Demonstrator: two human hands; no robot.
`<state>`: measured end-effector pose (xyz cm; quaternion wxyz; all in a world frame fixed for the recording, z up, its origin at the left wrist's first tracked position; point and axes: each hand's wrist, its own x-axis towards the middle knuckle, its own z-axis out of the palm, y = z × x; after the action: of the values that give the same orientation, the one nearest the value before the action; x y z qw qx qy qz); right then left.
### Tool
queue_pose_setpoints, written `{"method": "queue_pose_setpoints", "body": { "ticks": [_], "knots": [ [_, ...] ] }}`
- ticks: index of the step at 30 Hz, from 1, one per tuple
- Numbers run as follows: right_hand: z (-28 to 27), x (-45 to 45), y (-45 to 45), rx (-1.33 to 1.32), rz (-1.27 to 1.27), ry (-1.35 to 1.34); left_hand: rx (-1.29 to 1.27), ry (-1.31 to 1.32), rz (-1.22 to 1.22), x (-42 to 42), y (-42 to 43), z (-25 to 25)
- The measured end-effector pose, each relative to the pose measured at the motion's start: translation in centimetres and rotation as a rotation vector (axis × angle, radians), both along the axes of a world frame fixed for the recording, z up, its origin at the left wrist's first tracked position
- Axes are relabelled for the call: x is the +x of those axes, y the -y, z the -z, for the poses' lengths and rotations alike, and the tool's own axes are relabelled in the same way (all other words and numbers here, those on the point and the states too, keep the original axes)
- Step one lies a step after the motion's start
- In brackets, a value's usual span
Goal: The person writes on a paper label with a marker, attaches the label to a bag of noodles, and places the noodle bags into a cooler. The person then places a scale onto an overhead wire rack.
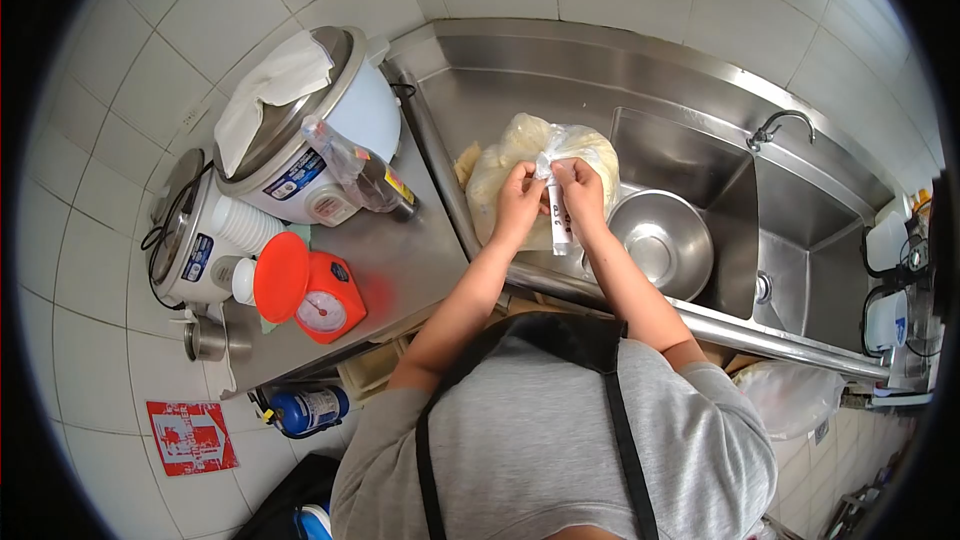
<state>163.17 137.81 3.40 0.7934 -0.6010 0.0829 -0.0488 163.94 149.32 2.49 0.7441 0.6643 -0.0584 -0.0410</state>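
A large clear plastic bag (495, 175) with pale yellowish contents rests on the steel counter left of the sinks. Its gathered neck is between my two hands. My left hand (520, 202) pinches the neck from the left side, fingers closed. From the right, my right hand (582, 192) also has its fingers closed at the neck. A white strip with dark handwriting (559, 220) hangs down between the hands. Beside the bag on the right, a round steel bowl (660, 245) sits at the sink's near left.
Two sink basins (785, 240) with a faucet (782, 128) lie to the right. On the left counter stand a large rice cooker (330, 140), a smaller cooker (205, 240), a dark bottle (365, 180), stacked white cups (245, 225) and a red scale (325, 305).
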Motion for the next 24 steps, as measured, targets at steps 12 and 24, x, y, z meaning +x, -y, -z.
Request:
{"method": "queue_pose_setpoints", "body": {
  "ticks": [12,24],
  "knots": [
    [2.1,3.9,0.9,-0.450,0.053,0.159,-0.224,-0.008,0.034,0.7,-0.2,1.7],
    [1.8,2.1,1.0,-0.370,-0.044,0.172,-0.334,-0.059,-0.035,0.6,-0.4,1.3]
  ]
}}
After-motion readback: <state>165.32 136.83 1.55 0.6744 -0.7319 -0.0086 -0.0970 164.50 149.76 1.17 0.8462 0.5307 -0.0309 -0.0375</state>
